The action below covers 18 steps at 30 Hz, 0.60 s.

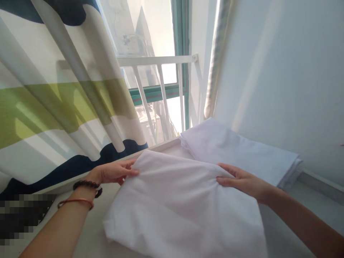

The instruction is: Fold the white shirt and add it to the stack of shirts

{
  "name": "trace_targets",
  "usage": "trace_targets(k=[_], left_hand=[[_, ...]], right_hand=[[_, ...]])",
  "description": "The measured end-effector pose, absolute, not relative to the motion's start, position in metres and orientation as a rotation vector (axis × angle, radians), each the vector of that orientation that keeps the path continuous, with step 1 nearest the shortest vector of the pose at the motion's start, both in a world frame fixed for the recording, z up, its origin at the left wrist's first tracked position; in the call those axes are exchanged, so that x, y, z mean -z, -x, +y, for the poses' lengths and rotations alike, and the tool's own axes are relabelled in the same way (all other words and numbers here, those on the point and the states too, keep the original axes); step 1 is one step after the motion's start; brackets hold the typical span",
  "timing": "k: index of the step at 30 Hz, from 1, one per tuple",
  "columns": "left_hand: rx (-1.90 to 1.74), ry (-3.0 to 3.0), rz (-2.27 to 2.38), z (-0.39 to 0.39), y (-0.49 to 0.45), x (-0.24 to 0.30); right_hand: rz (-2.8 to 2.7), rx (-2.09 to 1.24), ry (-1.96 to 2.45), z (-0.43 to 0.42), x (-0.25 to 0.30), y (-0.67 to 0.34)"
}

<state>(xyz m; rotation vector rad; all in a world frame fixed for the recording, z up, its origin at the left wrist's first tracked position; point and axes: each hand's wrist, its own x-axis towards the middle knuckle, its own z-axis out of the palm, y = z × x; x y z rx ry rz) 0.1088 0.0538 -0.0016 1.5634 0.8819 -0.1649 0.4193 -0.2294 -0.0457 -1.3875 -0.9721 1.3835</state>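
A plain white cloth (177, 200) spreads across the lower middle of the head view, partly folded and lightly creased. My left hand (115, 172) pinches its upper left corner between thumb and fingers. Along the top edge, further right, my right hand (239, 181) grips the fabric, the thumb on top and pulling small wrinkles into it. Behind my right hand lies a second white cloth (236, 150), folded flat in layers. Its near edge is partly hidden by my right hand and the first cloth.
Both cloths rest on a pale flat surface (91, 215) beside a window with a white railing (158, 61). A striped curtain (67, 96) hangs at the left, and a white wall (282, 82) bounds the right. A dark pixelated patch covers the lower left corner.
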Motion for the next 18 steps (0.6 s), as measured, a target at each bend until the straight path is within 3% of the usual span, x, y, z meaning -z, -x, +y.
trace_targets(k=[5, 12, 18], left_hand=[[-0.260, -1.670, 0.685, 0.050, -0.165, -0.026], [-0.467, -2.087, 0.425, 0.065, -0.305, -0.089], [-0.293, -2.473, 0.765, 0.088, -0.391, -0.049]], right_hand=[[-0.856, -1.204, 1.478, -0.240, 0.022, -0.462], [-0.804, -0.766, 1.739, -0.256, -0.019, -0.555], [-0.828, -0.913, 1.916, -0.267, 0.012, -0.592]])
